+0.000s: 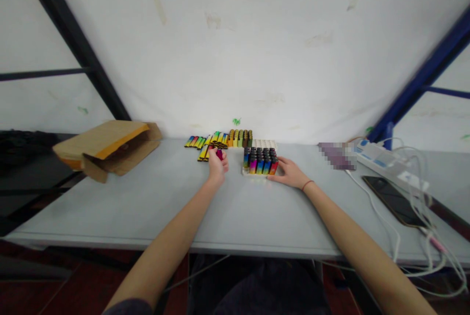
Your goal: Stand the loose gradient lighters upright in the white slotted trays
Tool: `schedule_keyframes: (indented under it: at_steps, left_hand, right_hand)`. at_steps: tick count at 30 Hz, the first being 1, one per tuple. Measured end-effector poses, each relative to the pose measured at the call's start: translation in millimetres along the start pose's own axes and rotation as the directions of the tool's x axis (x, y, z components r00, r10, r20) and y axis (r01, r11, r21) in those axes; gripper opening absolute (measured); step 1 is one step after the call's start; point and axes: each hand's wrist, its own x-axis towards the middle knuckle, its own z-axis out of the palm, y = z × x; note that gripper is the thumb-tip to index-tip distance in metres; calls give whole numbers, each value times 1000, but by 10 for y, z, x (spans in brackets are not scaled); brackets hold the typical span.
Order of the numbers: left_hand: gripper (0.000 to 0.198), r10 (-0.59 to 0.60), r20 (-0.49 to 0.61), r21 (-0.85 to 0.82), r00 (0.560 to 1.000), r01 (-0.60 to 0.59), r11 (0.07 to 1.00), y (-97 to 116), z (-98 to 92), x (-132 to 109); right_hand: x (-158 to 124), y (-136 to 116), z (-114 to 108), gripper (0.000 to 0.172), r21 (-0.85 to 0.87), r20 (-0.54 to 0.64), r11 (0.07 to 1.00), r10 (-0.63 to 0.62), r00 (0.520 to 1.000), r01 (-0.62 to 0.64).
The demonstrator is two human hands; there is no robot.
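Note:
My left hand (217, 167) is closed around a small magenta lighter (219, 154), just in front of a loose pile of colourful lighters (207, 144) lying on the grey table (147, 207). My right hand (289, 172) rests flat on the table with fingers spread, touching the right side of a white tray (263, 144). The tray holds several upright rainbow-coloured lighters with black tops (260, 160). Behind them stands a row of orange and green lighters (240, 137).
An open cardboard box (106, 148) lies on its side at the left. At the right are a power strip (382, 158), a dark phone (394, 201) and tangled white cables (422, 217). A white wall rises behind the table.

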Motion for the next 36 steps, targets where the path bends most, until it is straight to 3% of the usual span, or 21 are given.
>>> schedule_keyframes:
  at_steps: [9,21,25,28,32,36]
  left_hand:
    - [47,27,22,42,999,-28,999,-150,-13,29]
    - [41,3,7,114,1000,-4,994,-148,8,39]
    - [42,32,25,117,999,-35,993,-187,-3,60]
    - [38,137,44,200,990,-143,969,-218,-9,70]
    - [17,356,222,359,908,-416,836,-276,-35,63]
    - [20,501,453,498,738,-675,544,-286,-89,65]
  right_hand:
    - [-6,2,18,83,1,-10,1000,6,1000,-6]
    - [-6,-7,4,82,6,-15,1000,0,1000,0]
    - [-9,-5,13,83,6,-28,1000,4,1000,-4]
    - [-9,-4,17,83,4,-26,1000,2,1000,-2]
    - [-6,-4,14,82,3,-24,1000,10,1000,-10]
    - [-1,0,11,81,12,-18,1000,-4,1000,4]
